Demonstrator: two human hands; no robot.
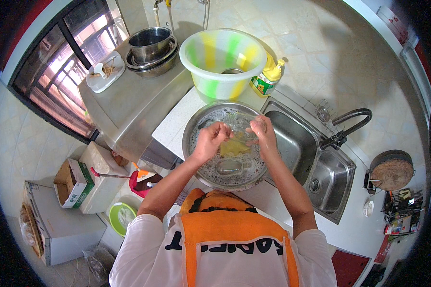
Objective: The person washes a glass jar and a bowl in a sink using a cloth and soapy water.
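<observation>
A wide metal basin (189, 143) of sudsy water stands before me. Above the suds, a clear glass vessel (241, 121) is between my hands. My right hand (263, 132) grips its right side. My left hand (212, 140) has its fingers curled at the vessel's left edge; its fingertips are partly hidden. Below the vessel lies a yellow-green cloth or sponge (234, 147), wet in the water. A second clear glass container (229, 167) rests on its side in the basin, nearer to me.
Behind the basin stands a large striped plastic tub (222, 77) holding a metal vessel, beside a yellow pump bottle (269, 79). To the right are a double steel sink (294, 143) and a black faucet (344, 125). Stacked metal pots (151, 50) sit back left.
</observation>
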